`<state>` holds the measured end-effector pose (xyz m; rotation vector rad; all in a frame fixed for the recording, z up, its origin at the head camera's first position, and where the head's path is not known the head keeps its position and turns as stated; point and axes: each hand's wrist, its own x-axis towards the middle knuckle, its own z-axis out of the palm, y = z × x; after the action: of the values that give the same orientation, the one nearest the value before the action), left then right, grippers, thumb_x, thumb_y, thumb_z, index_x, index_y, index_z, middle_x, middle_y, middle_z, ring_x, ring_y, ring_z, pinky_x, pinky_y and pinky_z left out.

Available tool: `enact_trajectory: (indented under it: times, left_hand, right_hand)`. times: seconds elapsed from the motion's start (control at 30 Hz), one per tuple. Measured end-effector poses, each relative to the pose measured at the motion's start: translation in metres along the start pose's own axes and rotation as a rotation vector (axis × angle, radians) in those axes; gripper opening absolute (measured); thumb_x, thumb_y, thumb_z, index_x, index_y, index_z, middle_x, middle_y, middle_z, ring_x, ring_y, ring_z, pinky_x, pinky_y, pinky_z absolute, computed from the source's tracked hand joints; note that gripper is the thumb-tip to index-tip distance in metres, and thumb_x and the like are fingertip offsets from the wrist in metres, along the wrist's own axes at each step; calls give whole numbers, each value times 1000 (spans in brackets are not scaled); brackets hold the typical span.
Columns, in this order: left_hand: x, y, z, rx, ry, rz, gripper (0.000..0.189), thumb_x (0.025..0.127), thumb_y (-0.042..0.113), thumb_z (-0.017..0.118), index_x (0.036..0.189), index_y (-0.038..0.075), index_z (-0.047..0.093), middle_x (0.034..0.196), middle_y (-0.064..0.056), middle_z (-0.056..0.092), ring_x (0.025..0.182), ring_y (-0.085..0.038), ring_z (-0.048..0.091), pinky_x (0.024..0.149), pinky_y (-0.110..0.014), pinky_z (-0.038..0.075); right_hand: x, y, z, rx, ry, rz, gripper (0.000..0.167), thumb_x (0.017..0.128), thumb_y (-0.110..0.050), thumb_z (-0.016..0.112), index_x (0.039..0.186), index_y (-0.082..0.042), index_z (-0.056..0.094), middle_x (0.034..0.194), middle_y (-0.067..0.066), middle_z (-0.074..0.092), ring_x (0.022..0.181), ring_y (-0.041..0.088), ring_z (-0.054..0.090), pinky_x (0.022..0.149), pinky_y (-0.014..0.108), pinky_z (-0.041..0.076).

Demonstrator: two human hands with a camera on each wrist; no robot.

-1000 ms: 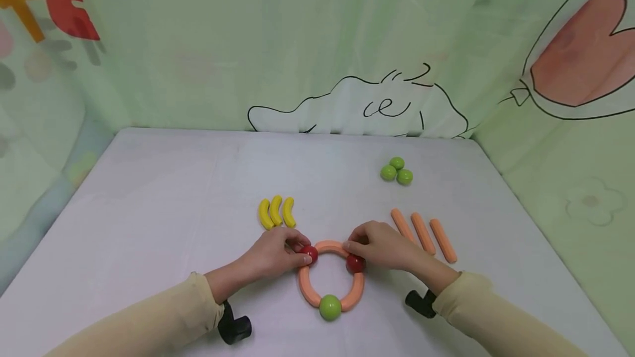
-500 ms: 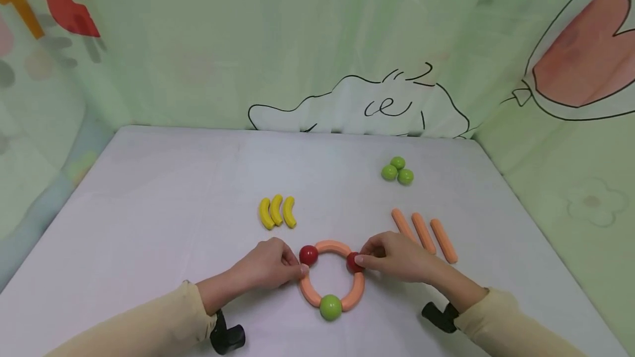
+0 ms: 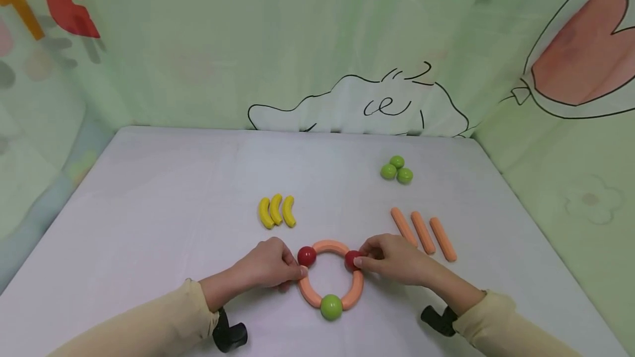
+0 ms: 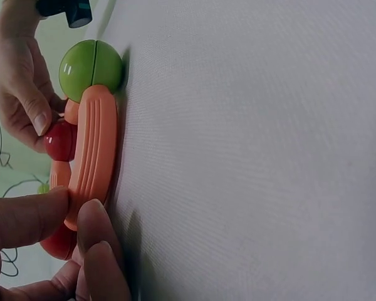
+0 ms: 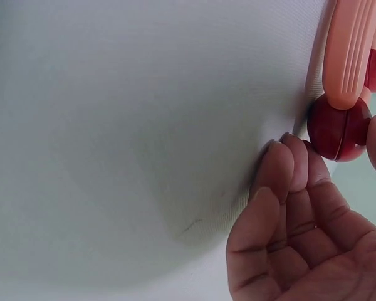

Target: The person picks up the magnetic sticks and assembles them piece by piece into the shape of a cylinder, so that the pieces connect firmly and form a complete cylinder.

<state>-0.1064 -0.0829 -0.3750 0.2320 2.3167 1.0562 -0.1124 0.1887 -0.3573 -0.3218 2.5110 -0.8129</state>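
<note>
A ring of three curved orange pieces joined by balls lies on the white table. My left hand pinches the upper end of the left curved orange piece between thumb and fingers, just below the left red ball. On the other side, my right hand holds the right red ball, thumb on its face and fingertips at its side. The green ball joins the two lower pieces at the near side. At the far side, the top curved orange piece spans the red balls.
Three small yellow bananas lie beyond the left hand. Three straight orange sticks lie beyond the right forearm, partly overlapped by the hand. Farther back, three green balls sit clustered on the white table, before a green printed curtain.
My left hand has let go of the left red ball and moved down to the left curved piece. My right hand has shifted slightly right and nearer, its thumb now on the right red ball.
</note>
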Motion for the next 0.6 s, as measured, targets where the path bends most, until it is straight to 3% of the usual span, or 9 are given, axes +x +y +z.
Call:
enact_trajectory:
  times: [0.6]
  left_hand:
    - [-1,2,0,-4,-8,-6,30,91,24,76,66,9,68,52,3,58,52,-8,48,51,-21,34]
  right_hand:
    - [0,-1,2,10,3,14,23,96,-29,71,103,-7,72,81,-2,64,73,13,53,59,24,42]
